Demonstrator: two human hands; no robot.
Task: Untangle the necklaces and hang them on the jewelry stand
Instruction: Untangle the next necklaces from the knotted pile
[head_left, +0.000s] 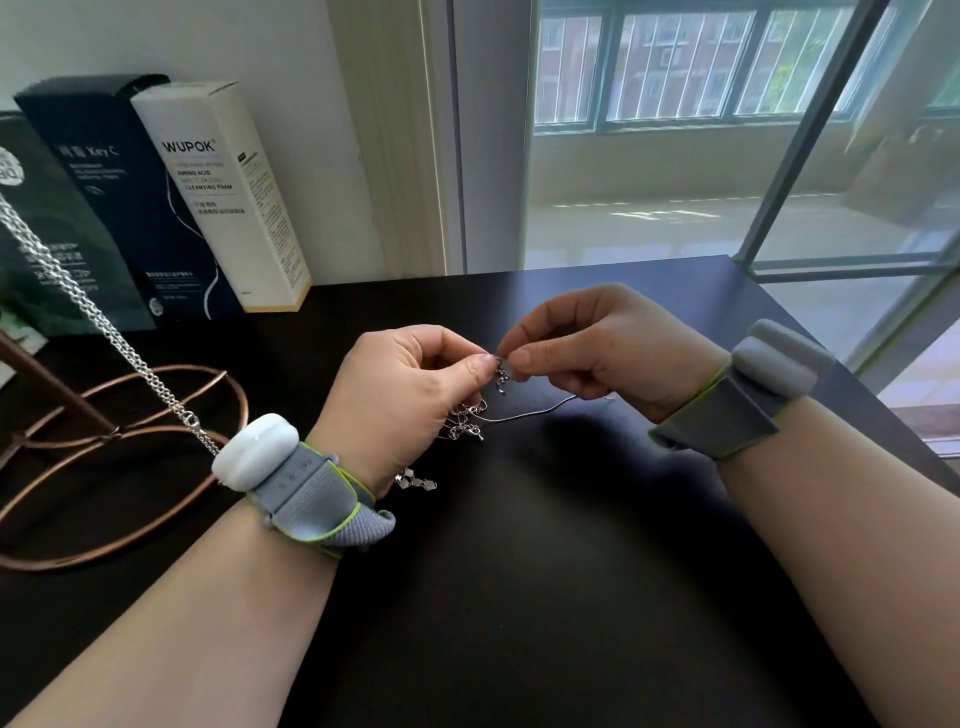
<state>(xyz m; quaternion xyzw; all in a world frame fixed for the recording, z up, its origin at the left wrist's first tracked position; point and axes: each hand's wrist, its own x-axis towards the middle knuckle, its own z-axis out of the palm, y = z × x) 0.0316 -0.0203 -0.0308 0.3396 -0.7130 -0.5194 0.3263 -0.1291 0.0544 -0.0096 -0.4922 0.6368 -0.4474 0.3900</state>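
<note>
Over the black table (545, 597), the left hand (400, 395) and right hand (597, 348) each pinch a bit of the tangled necklaces (470, 415), fingertips almost meeting; the rest (a thin silver knot) trails down onto the tabletop. A chain (104, 322) hangs on the copper jewelry stand (119, 457) at left.

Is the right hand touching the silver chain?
Touching. The head view shows the right hand pinching the silver chain between thumb and forefinger, with no gap; the left hand pinches it too.
</note>
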